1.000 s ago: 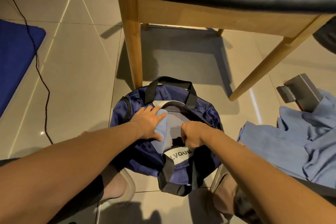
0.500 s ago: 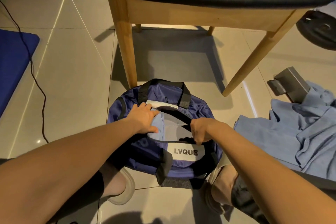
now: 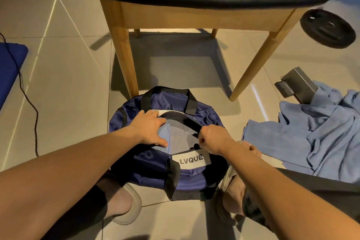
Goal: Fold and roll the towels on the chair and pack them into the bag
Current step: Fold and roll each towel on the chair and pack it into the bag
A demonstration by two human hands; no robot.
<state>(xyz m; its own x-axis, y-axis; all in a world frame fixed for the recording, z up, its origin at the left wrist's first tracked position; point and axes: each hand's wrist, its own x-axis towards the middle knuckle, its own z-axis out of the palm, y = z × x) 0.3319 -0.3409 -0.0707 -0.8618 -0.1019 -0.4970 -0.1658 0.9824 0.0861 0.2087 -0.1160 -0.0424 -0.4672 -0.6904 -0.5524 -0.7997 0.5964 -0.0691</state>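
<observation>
While open left hand (image 3: 150, 128) presses towel (image 3: 164, 139), right hand (image 3: 213, 140) pinches the LVQUE bag (image 3: 153, 171).

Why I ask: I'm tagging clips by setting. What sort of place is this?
Probably a room in a home, perhaps used for exercise: a glossy tiled floor, a wooden chair with a padded black seat, a weight plate and a blue mat.

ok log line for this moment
stage: packing | left hand: presses towel into bag | right hand: grips bag rim | loose towels: heaped right of bag
</observation>
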